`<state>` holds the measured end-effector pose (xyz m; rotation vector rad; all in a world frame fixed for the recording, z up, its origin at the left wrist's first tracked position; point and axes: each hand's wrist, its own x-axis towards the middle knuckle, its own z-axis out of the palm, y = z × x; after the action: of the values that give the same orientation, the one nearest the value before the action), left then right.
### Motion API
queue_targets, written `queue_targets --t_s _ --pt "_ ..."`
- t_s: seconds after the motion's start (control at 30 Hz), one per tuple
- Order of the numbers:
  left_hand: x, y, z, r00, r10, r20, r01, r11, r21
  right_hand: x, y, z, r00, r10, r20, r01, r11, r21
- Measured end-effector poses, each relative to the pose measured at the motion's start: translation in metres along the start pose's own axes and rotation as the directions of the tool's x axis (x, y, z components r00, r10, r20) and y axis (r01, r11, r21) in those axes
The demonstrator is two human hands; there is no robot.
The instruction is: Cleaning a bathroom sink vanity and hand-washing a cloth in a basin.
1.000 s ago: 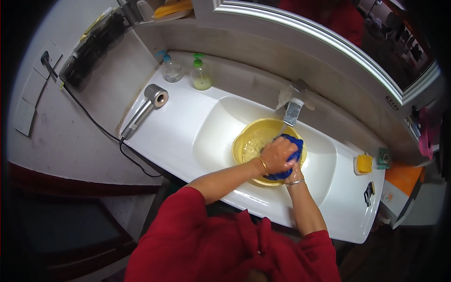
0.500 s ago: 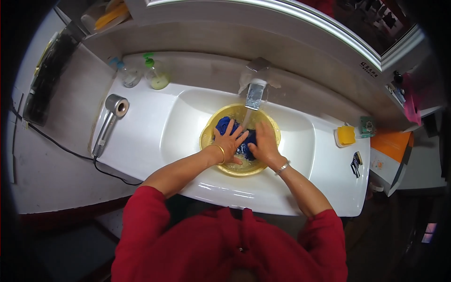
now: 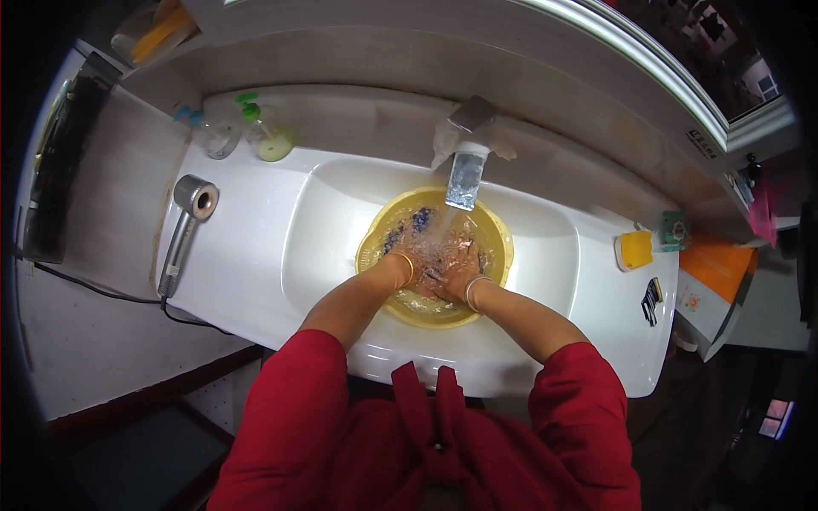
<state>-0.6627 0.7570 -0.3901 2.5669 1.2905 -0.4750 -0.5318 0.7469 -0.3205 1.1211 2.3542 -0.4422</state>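
Observation:
A yellow plastic basin [image 3: 503,228] full of rippling water sits in the white sink [image 3: 545,243]. Under the surface lies blue cloth [image 3: 421,219], mostly hidden by bubbles and my hands. My left hand [image 3: 411,262] is sunk in the water up to the wrist, a gold bangle just above it. Beside it my right hand [image 3: 456,271] is also under water, with a silver bracelet at its wrist. Both hands press down on or near the cloth; ripples blur the fingers. Water pours into the basin from the square faucet [image 3: 465,179].
A grey hair dryer [image 3: 189,217] with a black cord lies on the left counter, near two pump bottles [image 3: 273,140]. On the right counter are a yellow sponge [image 3: 635,249] in a dish and a small dark-striped item [image 3: 652,301]. A mirror cabinet overhangs the back.
Both hands have gone from above the cloth down into the water. The cloth now sits lower, under churned water. The view has shifted slightly.

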Motion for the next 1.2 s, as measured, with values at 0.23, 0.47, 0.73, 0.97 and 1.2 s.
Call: queue_targets --t_s 0.23,0.47,0.73,0.97,1.2 --pt "-0.028 0.014 -0.061 0.983 0.017 0.183 -0.012 0.999 -0.031 0.008 0.001 -0.007 0.986 0.08 0.146 -0.074 0.996 -0.045" --pt "-0.044 0.019 -0.075 0.986 0.012 0.169 -0.01 1.0 -0.012 -0.001 0.042 0.001 0.999 -0.011 -0.033 0.025 0.89 0.455" --pt "-0.073 -0.003 -0.07 0.975 0.176 -0.135 -0.215 0.599 -0.771 -0.063 0.026 -0.056 0.971 0.236 0.042 -0.037 -0.025 0.999" --pt "-0.08 0.002 -0.079 0.948 -0.15 -0.282 -0.195 0.426 -0.883 -0.144 0.012 -0.164 0.939 0.132 -0.317 0.34 -0.228 0.912" --pt "-0.091 -0.011 -0.129 0.748 -0.458 -0.481 -0.476 0.137 -0.869 -0.139 0.031 -0.12 0.903 0.332 -0.273 0.351 -0.201 0.915"
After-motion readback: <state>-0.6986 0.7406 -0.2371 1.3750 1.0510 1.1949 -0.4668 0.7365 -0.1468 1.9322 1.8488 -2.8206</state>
